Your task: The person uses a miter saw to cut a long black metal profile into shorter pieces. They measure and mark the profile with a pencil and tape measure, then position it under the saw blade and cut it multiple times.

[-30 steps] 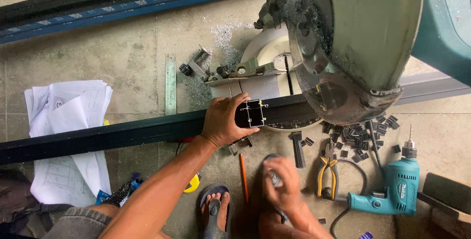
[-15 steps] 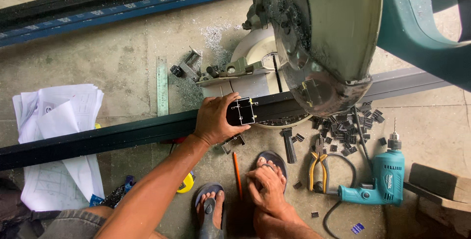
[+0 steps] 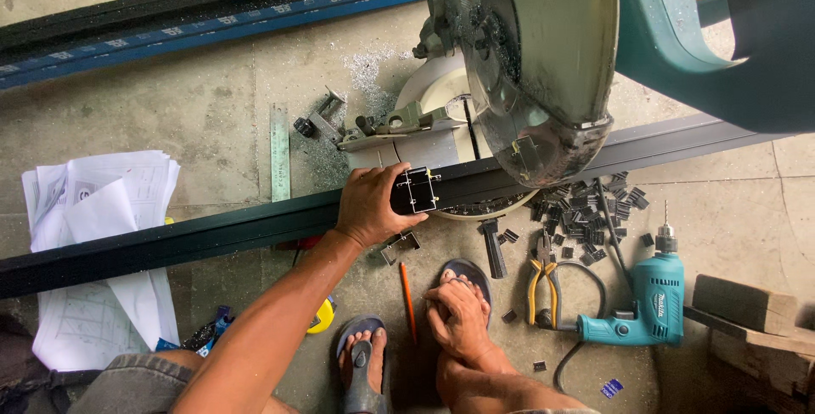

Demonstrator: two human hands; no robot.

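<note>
Feet first, nearest the lens: my right hand (image 3: pixel 458 316) has dropped onto my right foot since a sec ago — back then it was lifted w/ something small and pale pinched in it; now the fingers lie curled and close together over the toes, and I can't tell if anything is still inside them. An orange pencil (image 3: pixel 407 290) lies on the floor between the sandals. Left hand (image 3: pixel 372 202) hasn't moved: fingers pressed together, wrapped over the dark metal profile (image 3: pixel 170 244), thumb against the short black cut piece (image 3: pixel 415 190) at the saw's base, so to my eye the bar stays pinned while the other hand rests. Right of that — yellow-handled pliers (image 3: pixel 538 282), a teal drill (image 3: pixel 649 304), scattered black offcuts (image 3: pixel 586 206). Left: white printed drawing sheets (image 3: pixel 93 210), stacked, partly under the profile; a yellow tape measure (image 3: pixel 321 316) by my arm. Farther: steel ruler (image 3: pixel 279 152), mitre saw (image 3: pixel 535 57), then a long rail w/ a blue label strip (image 3: pixel 212 19) along the top edge.
</note>
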